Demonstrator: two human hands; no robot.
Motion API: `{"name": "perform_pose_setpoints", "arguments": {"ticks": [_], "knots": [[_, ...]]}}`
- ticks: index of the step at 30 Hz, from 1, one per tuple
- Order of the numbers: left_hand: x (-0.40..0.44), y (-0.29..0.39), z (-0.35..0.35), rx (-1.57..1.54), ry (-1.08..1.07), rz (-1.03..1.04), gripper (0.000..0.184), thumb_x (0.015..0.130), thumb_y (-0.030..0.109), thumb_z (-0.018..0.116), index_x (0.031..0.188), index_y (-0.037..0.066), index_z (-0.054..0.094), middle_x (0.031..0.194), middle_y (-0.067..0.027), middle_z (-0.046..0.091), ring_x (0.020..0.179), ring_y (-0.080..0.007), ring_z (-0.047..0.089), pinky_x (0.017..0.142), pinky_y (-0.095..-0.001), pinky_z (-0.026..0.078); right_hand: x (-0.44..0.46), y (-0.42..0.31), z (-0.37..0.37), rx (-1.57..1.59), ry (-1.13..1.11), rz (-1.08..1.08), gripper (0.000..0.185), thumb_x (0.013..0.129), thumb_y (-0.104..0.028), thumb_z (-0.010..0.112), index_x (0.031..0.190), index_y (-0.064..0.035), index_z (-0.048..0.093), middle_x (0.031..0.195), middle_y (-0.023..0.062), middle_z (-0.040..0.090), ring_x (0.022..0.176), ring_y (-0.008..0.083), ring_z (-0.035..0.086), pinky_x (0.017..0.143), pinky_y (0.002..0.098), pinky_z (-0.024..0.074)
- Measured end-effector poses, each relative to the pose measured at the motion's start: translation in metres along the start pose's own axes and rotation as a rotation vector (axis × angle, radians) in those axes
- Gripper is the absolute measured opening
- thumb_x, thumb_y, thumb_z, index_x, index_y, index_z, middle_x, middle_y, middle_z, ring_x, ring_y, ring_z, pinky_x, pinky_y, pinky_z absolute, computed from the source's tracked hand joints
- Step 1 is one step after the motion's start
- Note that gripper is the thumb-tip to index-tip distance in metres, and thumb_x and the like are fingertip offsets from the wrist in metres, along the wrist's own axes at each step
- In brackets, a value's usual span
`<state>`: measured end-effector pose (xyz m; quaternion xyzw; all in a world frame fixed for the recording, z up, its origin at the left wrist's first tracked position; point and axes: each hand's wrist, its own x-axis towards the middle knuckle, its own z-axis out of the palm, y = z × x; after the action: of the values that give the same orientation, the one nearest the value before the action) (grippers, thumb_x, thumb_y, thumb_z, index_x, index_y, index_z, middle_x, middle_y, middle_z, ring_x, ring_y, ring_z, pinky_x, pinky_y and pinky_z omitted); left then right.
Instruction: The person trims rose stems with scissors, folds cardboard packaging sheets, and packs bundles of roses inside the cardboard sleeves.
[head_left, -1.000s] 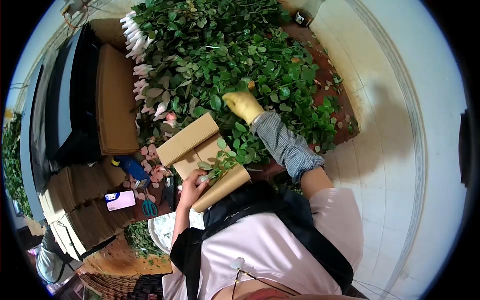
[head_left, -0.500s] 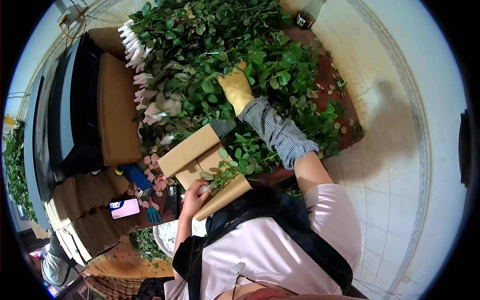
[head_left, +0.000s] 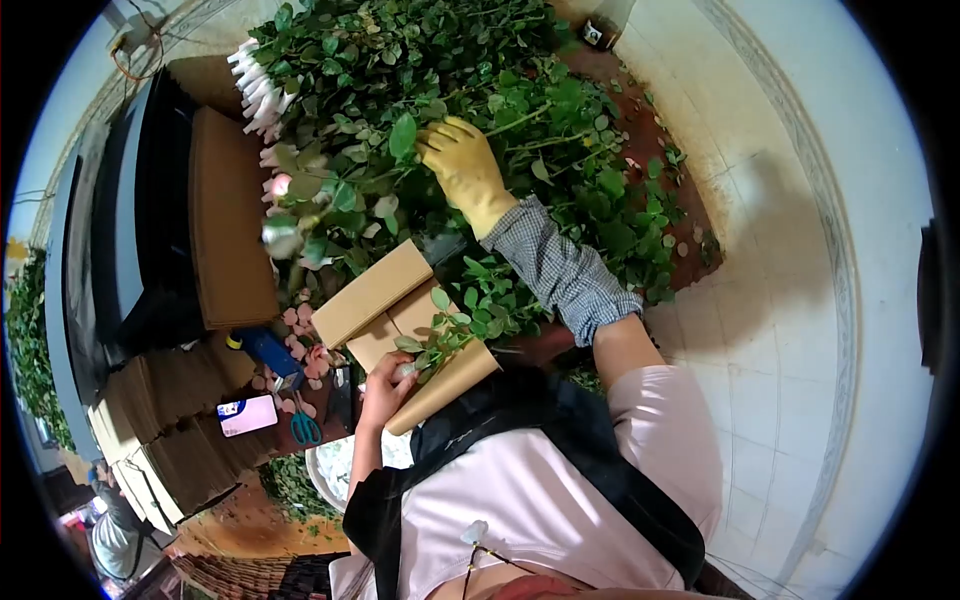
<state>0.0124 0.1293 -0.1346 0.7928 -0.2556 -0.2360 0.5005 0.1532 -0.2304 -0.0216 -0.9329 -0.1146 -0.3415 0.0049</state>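
My bare left hand [head_left: 385, 388] is closed round a pale rose [head_left: 405, 372], whose leafy stem lies to the right over brown cardboard wrapping [head_left: 372, 296]. A rolled edge of brown paper [head_left: 440, 390] passes beneath that hand. Farther out, my right hand [head_left: 465, 175], in a yellow glove and checked sleeve, reaches into the heap of leafy rose stems [head_left: 400, 60]. Its fingers are curled round a rose stem, partly hidden by leaves. Blurred rose heads [head_left: 283, 238] lie to the left of the glove.
Blue-handled scissors [head_left: 305, 428], a phone [head_left: 247, 416] and a blue tool [head_left: 268, 355] lie at left among pink petals. Stacked cardboard [head_left: 170, 400] and an upright cardboard box [head_left: 235, 220] stand beyond. A white tub [head_left: 335, 470] is below. Another person [head_left: 120, 535] appears at lower left.
My right glove has shifted slightly, its fingers now showing more plainly. Rose heads left of it have moved toward the lower left. My left hand stays almost still on its rose.
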Motion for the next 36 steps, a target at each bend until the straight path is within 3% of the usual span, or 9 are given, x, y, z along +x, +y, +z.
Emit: {"name": "perform_pose_setpoints", "arguments": {"ticks": [4,8,15,17,22,25,28,33,36], "knots": [[0.0,0.012,-0.002,-0.041,-0.008,-0.089,0.025,0.085,0.005,0.075,0.106,-0.001,0.063,0.104,-0.0145,0.066,0.092,-0.0267,0.066,0.082,-0.0318,0.052,-0.049,0.006,0.004,-0.036,-0.587,0.46,0.037,0.082,-0.018,0.072,0.117,-0.0099,0.061,0.095,0.0119,0.069,0.092,0.0316,0.066,0.085,0.0438,0.0517],[-0.001,0.003,-0.002,-0.038,-0.015,-0.062,0.028,0.084,0.008,0.076,0.108,0.0,0.064,0.101,-0.015,0.066,0.091,-0.0284,0.066,0.08,-0.0331,0.053,-0.063,0.015,-0.024,-0.097,-0.363,0.354,0.029,0.078,-0.012,0.071,0.106,-0.007,0.065,0.088,0.0121,0.067,0.086,0.0325,0.065,0.079,0.046,0.0506],[0.003,0.004,-0.004,-0.026,0.052,0.087,0.028,0.085,0.009,0.075,0.108,-0.001,0.063,0.104,-0.0148,0.065,0.088,-0.027,0.067,0.077,-0.0318,0.053,-0.037,0.027,-0.086,-0.004,-0.001,0.291,0.042,0.078,0.002,0.066,0.12,-0.0053,0.065,0.11,0.0191,0.068,0.104,0.0352,0.064,0.105,0.0487,0.0447],[-0.001,0.014,-0.008,-0.095,-0.033,-0.11,0.029,0.084,0.009,0.076,0.108,-0.001,0.063,0.106,-0.0146,0.065,0.092,-0.0297,0.066,0.081,-0.0329,0.052,-0.018,0.014,-0.114,0.011,-0.035,0.151,0.044,0.076,0.004,0.065,0.118,-0.0052,0.066,0.112,0.0176,0.068,0.108,0.0352,0.063,0.104,0.0478,0.046],[-0.002,0.001,-0.004,-0.099,0.026,0.03,0.029,0.084,0.012,0.076,0.108,0.0,0.063,0.107,-0.0153,0.066,0.098,-0.0334,0.065,0.085,-0.0357,0.051,-0.007,-0.023,-0.164,0.383,-0.124,0.327,0.047,0.073,0.012,0.061,0.118,-0.0014,0.066,0.106,0.0199,0.069,0.099,0.0378,0.064,0.091,0.0447,0.0499],[-0.003,-0.003,-0.003,-0.15,0.008,-0.011,0.03,0.084,0.013,0.075,0.108,0.001,0.063,0.105,-0.0151,0.066,0.092,-0.0317,0.066,0.081,-0.0348,0.051,-0.011,-0.026,-0.192,0.352,-0.143,0.124,0.037,0.076,0.007,0.062,0.111,-0.0014,0.07,0.098,0.0203,0.07,0.09,0.0367,0.065,0.081,0.041,0.051],[-0.002,-0.002,-0.003,-0.184,0.072,0.09,0.032,0.084,0.016,0.077,0.109,0.001,0.063,0.097,-0.0146,0.067,0.085,-0.0284,0.065,0.077,-0.0348,0.051,-0.024,-0.024,-0.209,0.746,-0.632,0.256,0.034,0.081,0.003,0.062,0.113,-0.003,0.071,0.1,0.016,0.071,0.087,0.0263,0.067,0.075,0.0373,0.0525],[-0.008,0.003,-0.009,-0.149,-0.123,-0.307,0.036,0.087,0.02,0.074,0.117,0.003,0.062,0.086,-0.013,0.065,0.078,-0.0254,0.064,0.072,-0.0361,0.051,-0.089,-0.045,-0.154,0.776,-1.281,0.752,0.032,0.097,-0.007,0.057,0.128,0.001,0.061,0.115,0.0137,0.07,0.099,0.0186,0.068,0.086,0.0301,0.0538],[-0.005,-0.001,-0.003,-0.101,0.112,0.105,0.028,0.088,0.018,0.071,0.107,-0.002,0.064,0.098,-0.0161,0.066,0.091,-0.0349,0.064,0.08,-0.0397,0.052,-0.138,-0.046,-0.118,0.692,-1.477,0.823,0.034,0.098,-0.008,0.054,0.13,0.0003,0.06,0.114,0.0139,0.071,0.097,0.0187,0.068,0.084,0.0285,0.054]]}}
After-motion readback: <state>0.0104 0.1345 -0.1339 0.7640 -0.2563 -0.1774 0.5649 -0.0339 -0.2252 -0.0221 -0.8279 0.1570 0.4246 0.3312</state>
